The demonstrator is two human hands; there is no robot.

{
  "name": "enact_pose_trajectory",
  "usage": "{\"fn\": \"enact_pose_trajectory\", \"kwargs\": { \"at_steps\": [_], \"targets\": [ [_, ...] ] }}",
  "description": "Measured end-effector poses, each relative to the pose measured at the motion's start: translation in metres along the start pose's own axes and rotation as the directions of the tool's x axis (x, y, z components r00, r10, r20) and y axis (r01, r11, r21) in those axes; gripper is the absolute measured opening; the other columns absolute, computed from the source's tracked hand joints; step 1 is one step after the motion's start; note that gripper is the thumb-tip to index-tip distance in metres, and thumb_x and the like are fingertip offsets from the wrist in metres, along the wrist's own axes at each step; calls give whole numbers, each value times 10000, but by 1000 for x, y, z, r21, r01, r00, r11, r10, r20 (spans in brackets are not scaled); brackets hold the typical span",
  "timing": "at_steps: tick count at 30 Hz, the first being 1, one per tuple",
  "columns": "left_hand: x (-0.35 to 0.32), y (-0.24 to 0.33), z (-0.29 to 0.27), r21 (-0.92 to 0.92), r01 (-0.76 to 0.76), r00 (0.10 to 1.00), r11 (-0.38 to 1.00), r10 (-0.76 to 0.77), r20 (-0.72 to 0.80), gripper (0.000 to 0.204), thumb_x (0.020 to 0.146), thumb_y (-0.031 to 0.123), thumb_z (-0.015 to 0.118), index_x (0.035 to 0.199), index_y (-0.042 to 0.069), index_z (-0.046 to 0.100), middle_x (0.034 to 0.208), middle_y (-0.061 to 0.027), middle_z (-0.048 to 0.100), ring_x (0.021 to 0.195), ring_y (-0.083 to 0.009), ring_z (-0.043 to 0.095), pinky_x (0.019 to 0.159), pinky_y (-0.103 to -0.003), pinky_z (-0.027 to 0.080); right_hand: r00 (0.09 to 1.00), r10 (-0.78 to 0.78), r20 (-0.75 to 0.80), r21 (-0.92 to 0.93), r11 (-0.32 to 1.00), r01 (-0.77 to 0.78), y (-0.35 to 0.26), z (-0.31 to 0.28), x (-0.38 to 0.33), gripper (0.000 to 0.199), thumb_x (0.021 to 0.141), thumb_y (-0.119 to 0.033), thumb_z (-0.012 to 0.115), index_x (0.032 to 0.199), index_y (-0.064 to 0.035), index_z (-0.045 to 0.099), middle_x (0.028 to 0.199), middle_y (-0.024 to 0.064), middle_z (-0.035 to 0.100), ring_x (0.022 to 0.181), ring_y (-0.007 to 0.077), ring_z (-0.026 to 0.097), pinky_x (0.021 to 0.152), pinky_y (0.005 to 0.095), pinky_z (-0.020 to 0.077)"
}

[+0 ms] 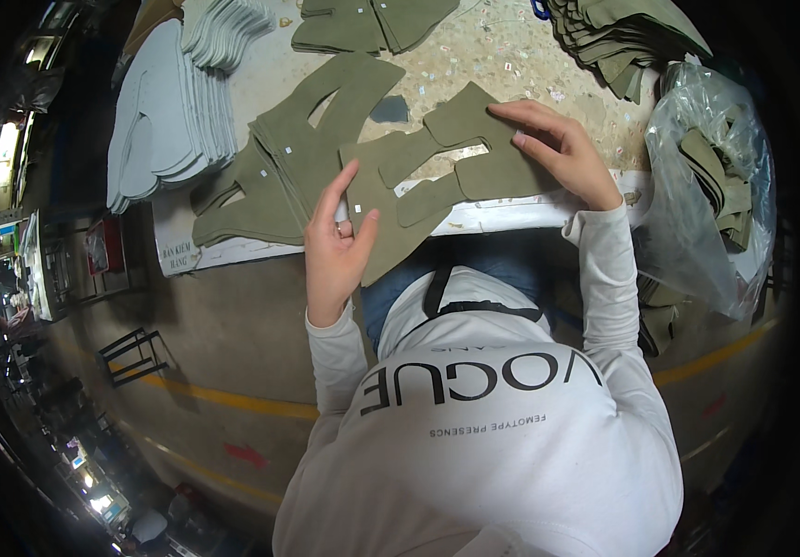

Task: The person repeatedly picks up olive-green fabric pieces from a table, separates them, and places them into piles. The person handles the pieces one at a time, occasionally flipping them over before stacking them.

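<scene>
We're mid-batch, by the look of it. Left hand (335, 246) pinches a small white sticker between thumb & fingers, right at the near edge of the olive piece (437, 172) lying on the table (511, 46). Right hand (558, 148) lies flat, fingers spread, pressing that piece down. Done, we'd judge: the olive stack (279, 172) to the left, some w/ white tags already on. Left to do: the pile (623, 37) at top right, probably. Plastic bag (706, 186) at right holds more olive cut pieces; can't tell how many. Grey stack (172, 111) sits untouched.
</scene>
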State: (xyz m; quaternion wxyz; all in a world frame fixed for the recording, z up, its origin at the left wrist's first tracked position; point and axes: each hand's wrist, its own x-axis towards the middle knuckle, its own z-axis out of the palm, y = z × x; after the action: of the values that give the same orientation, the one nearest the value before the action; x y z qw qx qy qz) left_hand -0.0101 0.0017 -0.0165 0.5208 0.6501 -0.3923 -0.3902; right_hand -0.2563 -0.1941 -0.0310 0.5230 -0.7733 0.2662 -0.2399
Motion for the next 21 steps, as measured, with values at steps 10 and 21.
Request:
{"fn": "enact_pose_trajectory", "kwargs": {
  "at_steps": [10, 21],
  "targets": [
    [-21, 66, -35, -241, -158, 987, 958, 143, -79, 623, 838, -107, 495, 1443, -98, 342, 1447, -178, 444, 945, -86, 623, 774, -196, 486, 973, 157, -169, 22, 988, -156, -9, -7, -21, 389, 920, -16, 570, 1308, -34, 598, 1239, 96, 625, 1153, 157, 556, 1018, 274, 400],
    [20, 108, 26, -398, -1, 914, 918, 162, 373, 625, 848, -136, 484, 1450, -95, 322, 1472, -199, 411, 983, -113, 657, 790, -202, 511, 938, 217, -270, -108, 961, -253, -6, -2, -50, 340, 916, -102, 614, 1249, -36, 632, 818, 37, 585, 746, 102, 514, 708, 239, 431]
  ]
}}
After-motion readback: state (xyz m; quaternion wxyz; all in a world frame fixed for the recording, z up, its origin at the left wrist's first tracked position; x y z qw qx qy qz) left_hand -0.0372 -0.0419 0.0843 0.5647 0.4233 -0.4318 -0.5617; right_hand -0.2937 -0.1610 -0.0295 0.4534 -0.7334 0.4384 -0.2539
